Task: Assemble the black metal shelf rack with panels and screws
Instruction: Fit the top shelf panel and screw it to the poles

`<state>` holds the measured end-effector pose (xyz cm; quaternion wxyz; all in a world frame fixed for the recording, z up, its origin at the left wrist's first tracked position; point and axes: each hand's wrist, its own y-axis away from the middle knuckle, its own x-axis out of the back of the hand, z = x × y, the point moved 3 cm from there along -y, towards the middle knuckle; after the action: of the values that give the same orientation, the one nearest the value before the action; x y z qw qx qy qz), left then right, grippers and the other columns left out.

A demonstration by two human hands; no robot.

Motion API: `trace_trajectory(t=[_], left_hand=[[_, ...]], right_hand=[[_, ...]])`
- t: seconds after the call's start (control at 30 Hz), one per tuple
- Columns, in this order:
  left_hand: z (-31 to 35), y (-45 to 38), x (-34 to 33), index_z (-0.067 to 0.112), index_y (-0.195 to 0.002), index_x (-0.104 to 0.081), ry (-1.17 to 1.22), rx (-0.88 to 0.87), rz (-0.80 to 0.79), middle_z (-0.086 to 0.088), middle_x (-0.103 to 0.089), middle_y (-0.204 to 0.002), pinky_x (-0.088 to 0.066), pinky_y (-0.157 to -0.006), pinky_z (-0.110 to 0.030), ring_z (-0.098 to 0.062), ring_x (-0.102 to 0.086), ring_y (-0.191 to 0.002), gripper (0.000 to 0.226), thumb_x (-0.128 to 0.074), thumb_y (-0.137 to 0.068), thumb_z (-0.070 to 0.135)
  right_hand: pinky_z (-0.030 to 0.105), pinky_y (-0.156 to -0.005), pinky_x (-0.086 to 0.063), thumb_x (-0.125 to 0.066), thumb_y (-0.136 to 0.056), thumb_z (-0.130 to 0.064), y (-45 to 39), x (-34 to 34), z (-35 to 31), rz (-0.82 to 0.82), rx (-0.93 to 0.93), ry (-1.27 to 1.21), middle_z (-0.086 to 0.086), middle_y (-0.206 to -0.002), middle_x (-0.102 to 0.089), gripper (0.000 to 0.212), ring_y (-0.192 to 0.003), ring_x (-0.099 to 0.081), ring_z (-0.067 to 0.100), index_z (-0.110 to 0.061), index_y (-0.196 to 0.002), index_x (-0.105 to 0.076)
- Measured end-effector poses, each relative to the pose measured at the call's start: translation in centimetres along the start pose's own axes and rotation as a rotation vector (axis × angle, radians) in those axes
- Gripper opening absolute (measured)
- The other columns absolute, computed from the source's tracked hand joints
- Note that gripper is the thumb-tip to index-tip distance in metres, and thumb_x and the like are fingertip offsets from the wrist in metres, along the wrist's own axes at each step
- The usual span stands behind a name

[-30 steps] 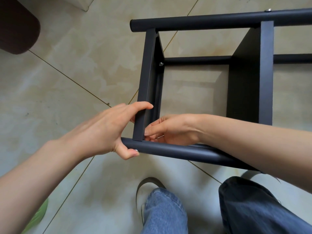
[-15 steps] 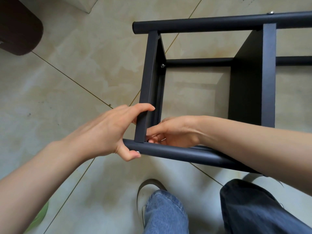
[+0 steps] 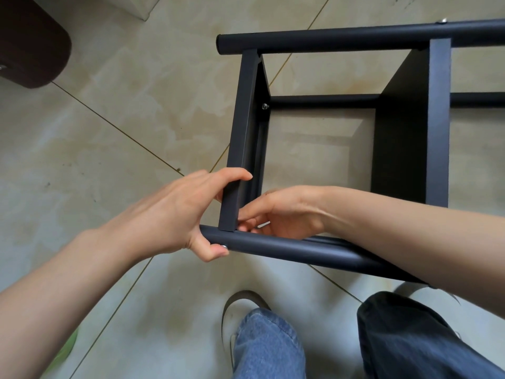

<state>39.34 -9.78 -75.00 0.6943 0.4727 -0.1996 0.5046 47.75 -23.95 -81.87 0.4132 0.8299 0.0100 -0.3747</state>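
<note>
- Shelf rack (image 3: pixel 338 250) lies on the floor; left hand (image 3: pixel 175 214) grips its end panel (image 3: pixel 243 138) and tube.
- Right hand (image 3: pixel 284 214) pinches at the inner corner, unchanged from before.

Beige tile floor (image 3: pixel 114 127), dk brown furniture (image 3: pixel 30 42)

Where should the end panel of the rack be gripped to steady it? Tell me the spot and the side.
Grip the end panel low, just above the near tube, coming from its outer left side, as the left hand does. Its narrow edge faces up, so fingers can hook over it with the thumb under the tube. That leaves the inner side free for the right hand.
</note>
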Motion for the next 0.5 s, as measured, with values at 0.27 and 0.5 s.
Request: trace_trajectory(t=[0.27,0.5], left_hand=[[0.17,-0.06,0.11,0.060,-0.134,-0.020,0.009,0.009,-0.004,0.017,-0.051,-0.105,-0.045,-0.082,-0.024,0.010,-0.044,-0.106,0.100,-0.065,-0.044,0.061],[0.19,-0.01,0.11,0.059,-0.134,-0.021,-0.005,0.006,-0.004,0.016,-0.050,-0.103,-0.045,-0.080,-0.024,-0.001,-0.045,-0.096,0.100,-0.065,-0.044,0.062]], right_hand=[[0.022,-0.068,-0.048,-0.061,-0.096,-0.019,-0.01,-0.05,-0.05,0.026,-0.008,-0.008,-0.001,-0.064,-0.059,0.015,-0.064,-0.052,0.010,-0.012,-0.083,-0.066],[0.022,-0.061,-0.049,-0.062,-0.094,-0.014,0.18,0.04,-0.46,0.046,0.030,0.031,0.001,-0.064,-0.060,0.019,-0.060,-0.054,0.011,-0.010,-0.076,-0.066]])
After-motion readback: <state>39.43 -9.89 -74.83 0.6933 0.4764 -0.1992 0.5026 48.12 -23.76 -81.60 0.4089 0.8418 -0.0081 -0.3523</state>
